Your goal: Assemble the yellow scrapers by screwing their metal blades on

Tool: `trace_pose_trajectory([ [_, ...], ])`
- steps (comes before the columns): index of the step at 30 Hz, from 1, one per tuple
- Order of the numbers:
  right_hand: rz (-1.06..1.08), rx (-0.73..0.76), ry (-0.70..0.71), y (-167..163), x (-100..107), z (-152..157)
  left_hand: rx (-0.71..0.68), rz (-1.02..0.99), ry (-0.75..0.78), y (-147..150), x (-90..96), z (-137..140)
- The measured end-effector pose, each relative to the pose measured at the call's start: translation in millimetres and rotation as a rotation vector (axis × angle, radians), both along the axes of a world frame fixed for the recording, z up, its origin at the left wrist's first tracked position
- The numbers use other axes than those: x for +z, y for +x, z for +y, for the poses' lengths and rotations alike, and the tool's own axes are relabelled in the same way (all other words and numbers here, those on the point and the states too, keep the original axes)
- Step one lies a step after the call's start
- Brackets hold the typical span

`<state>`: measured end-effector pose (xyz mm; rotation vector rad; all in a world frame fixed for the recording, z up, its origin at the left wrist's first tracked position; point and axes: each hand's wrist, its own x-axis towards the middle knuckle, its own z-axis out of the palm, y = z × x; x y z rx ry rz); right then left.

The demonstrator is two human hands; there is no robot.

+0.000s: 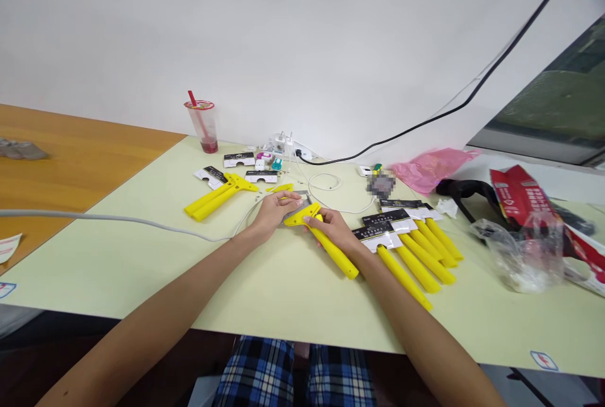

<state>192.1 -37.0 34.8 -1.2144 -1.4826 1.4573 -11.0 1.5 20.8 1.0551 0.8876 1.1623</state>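
My right hand is wrapped round the neck of a yellow scraper, whose long handle slants toward me. At the scraper's wide head, the fingers of my left hand are closed on a thin grey metal blade, partly hidden by the fingers. Just behind my left hand lies another yellow piece. To the left rest yellow scrapers beside a black-and-white card. Right of my right hand, several yellow scrapers lie in a row with black-and-white cards over their heads.
A cup with a red straw stands at the back left. A power strip with white cables sits by the wall. A grey cable crosses the left side. At right are a pink bag, clear plastic and a red package.
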Motion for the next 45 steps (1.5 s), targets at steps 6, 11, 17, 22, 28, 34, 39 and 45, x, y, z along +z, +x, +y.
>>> trace_pose_trajectory([
  [6, 0.022, -0.014, 0.003, -3, 1, 0, 0.025, -0.117, -0.096, 3, -0.7, -3],
  [11, 0.042, -0.058, 0.034, -5, 0, 0, 0.023, -0.167, -0.133, 7, -4.4, -3],
  [17, 0.039, -0.059, 0.031, -5, 1, -1, -0.020, -0.134, -0.109, 7, -0.5, -8],
  [22, 0.024, -0.031, 0.034, -5, 2, -2, -0.069, -0.078, -0.076, 6, 7.2, -12],
  [28, 0.023, -0.023, 0.029, -4, 3, -2, -0.091, -0.016, -0.046, 4, 12.1, -13],
  [34, 0.066, -0.041, 0.032, -4, -1, 0, -0.089, 0.039, 0.052, 3, 10.4, -12],
  [39, 0.127, -0.118, 0.012, -5, 0, 1, -0.122, 0.012, 0.047, 5, 7.8, -10],
  [45, 0.139, -0.180, -0.018, -4, 3, 0, -0.137, 0.025, 0.019, 3, 9.1, -9],
])
